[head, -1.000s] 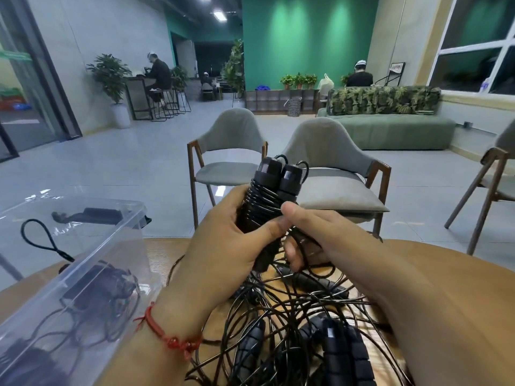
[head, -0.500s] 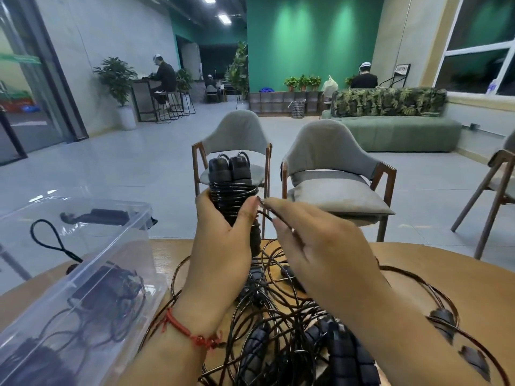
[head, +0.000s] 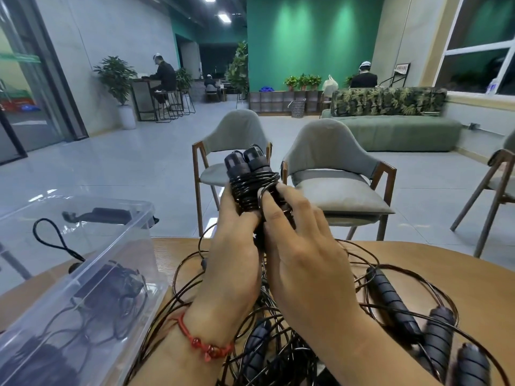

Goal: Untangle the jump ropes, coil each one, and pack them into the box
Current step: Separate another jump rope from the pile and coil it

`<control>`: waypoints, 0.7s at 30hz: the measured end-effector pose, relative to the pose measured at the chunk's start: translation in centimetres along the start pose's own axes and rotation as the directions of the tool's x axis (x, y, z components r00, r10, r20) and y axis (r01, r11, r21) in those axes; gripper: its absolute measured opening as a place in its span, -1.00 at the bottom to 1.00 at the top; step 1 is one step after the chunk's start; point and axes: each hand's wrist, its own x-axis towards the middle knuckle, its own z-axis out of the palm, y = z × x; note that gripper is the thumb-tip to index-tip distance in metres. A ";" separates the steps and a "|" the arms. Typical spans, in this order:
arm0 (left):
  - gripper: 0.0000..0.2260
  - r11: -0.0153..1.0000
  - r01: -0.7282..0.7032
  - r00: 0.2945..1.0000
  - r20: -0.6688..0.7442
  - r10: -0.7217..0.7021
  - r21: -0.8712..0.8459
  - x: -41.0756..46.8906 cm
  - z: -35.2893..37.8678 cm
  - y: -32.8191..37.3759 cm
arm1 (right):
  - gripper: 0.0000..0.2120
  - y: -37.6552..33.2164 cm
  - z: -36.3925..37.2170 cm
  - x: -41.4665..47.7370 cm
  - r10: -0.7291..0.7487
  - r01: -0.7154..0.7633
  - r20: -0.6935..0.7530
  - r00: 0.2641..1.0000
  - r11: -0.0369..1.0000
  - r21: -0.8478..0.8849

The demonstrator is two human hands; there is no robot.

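1. Hands meet above the round wooden surface (head: 418, 263): left hand (head: 231, 254) wraps its grip around a black jump rope bundle (head: 249, 179), handles upright.
2. Right hand (head: 301, 246) presses fingertips (head: 267, 197) onto its coiled cord.
3. Tangled black ropes (head: 278, 344) lie beneath; clear plastic box (head: 119, 277) sits left.

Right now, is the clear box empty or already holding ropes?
Holding ropes: dark cords and handles show through the clear box wall on the table's left.

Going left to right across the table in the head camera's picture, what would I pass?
clear plastic box → left hand → right hand → loose black handles lying among the tangled rope at the right.
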 end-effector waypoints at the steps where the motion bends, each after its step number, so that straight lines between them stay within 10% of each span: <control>1: -0.62 1.000 -0.012 1.000 0.009 0.011 0.022 0.0 0.0 0.0 | -0.52 0.0 0.1 0.0 -0.014 0.015 -0.004 1.000 0.999 0.034; 13: -0.59 0.928 -0.030 0.999 0.034 0.019 0.372 1.3 -2.2 -0.1 | -0.70 4.4 -2.0 2.6 0.329 -0.290 0.032 0.944 0.775 0.561; 21: -0.40 0.895 -0.161 0.966 -0.119 0.229 0.415 -0.1 -0.8 -0.6 | -0.64 1.5 -0.5 1.1 0.169 -0.144 -0.035 0.985 0.917 0.372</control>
